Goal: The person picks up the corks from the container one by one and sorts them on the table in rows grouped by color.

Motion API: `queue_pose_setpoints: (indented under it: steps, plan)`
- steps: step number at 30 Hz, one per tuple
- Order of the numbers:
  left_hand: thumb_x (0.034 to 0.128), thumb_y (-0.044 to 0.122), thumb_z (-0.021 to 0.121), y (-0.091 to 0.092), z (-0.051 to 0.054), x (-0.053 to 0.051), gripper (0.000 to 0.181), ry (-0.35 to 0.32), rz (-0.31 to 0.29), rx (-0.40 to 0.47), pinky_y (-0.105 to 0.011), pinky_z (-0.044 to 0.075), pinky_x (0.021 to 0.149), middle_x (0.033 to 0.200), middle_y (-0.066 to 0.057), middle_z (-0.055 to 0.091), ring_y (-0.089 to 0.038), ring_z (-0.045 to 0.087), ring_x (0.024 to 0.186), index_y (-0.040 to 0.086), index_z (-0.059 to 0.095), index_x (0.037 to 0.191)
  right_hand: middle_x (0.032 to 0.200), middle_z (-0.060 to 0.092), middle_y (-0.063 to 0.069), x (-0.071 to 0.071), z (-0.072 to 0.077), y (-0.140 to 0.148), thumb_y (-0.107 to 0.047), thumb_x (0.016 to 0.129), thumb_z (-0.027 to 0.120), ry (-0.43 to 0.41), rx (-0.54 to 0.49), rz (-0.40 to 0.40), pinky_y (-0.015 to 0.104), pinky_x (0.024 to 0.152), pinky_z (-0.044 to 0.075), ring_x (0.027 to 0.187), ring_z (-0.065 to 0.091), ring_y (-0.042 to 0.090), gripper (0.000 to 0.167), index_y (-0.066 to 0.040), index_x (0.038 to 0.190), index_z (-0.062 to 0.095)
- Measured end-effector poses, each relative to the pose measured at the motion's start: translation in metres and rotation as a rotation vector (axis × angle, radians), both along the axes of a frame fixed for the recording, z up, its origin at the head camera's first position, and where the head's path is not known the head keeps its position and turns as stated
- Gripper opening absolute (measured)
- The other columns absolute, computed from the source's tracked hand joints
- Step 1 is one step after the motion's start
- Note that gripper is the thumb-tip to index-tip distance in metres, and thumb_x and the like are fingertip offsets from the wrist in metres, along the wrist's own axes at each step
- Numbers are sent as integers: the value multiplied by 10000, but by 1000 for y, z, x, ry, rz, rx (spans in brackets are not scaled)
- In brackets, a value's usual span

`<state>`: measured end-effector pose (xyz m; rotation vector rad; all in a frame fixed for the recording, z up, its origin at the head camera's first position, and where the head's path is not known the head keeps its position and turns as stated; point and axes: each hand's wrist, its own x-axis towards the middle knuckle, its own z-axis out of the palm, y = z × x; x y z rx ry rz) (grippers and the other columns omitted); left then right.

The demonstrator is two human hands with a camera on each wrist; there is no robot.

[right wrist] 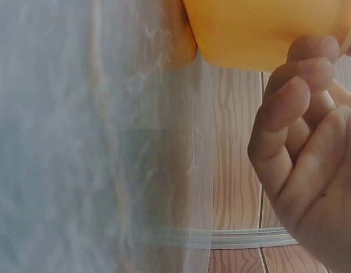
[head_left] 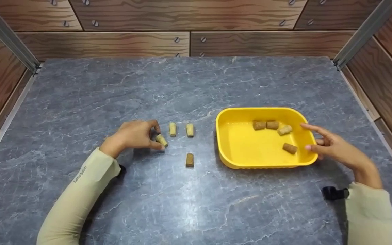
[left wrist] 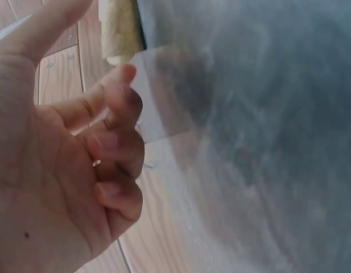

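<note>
My left hand [head_left: 133, 134] has thumb and index finger at the two ends of a pale, tilted cork stopper [head_left: 161, 140], pinching it low over the table. In the left wrist view that cork [left wrist: 121, 31] shows near the index fingertip, and the other fingers are curled. Just right of this hand are two pale corks [head_left: 172, 129] side by side, with a brown cork [head_left: 190, 160] nearer me. My right hand [head_left: 335, 149] grips the right side of a yellow tub [head_left: 219, 136], thumb and index over its rim. Other fingers [right wrist: 286, 111] lie against the outer wall.
Inside the tub, toward its right side, lie three brown corks [head_left: 259, 125] and a pale one [head_left: 284, 130]. The grey marbled table [head_left: 141, 88] has wood-patterned panels [head_left: 107, 44] behind it and at both sides. Metal posts [head_left: 356, 44] stand at the back corners.
</note>
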<state>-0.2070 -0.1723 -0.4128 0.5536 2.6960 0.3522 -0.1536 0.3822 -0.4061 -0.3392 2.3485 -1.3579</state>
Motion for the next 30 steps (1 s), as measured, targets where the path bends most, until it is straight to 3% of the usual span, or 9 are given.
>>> queue_pose_setpoints:
  steps: [5, 11, 21, 30]
  plan:
    - [693, 662, 716, 6, -1, 1, 566, 27, 19, -50, -341, 396, 597, 800, 19, 586, -167, 522, 720, 204, 595, 1004, 861, 718, -54, 0, -1, 0, -64, 959, 555, 7, -2, 3, 284, 546, 459, 575, 513, 54, 597, -170, 1493, 311]
    - [727, 613, 703, 11, -1, 1, 492, 23, 25, -70, -350, 389, 596, 789, 19, 577, -168, 518, 716, 193, 590, 957, 859, 721, -43, -1, -1, -1, -55, 956, 554, 6, -12, 11, 284, 554, 463, 578, 520, 76, 606, -156, 1498, 303]
    - [787, 470, 702, 11, 10, -6, 441, 52, 11, -38, -398, 456, 637, 843, -10, 649, -197, 574, 753, 179, 594, 1099, 865, 715, -51, 0, -1, 0, -56, 954, 559, -6, -16, 3, 287, 550, 455, 581, 512, 64, 605, -151, 1496, 307]
    - [791, 389, 704, 2, 9, -16, 407, 63, 31, -28, -404, 462, 658, 846, -8, 647, -195, 565, 755, 185, 607, 1130, 840, 708, -47, 0, -1, 0, -55, 951, 563, 5, -18, 4, 295, 549, 448, 573, 506, 77, 606, -144, 1495, 311]
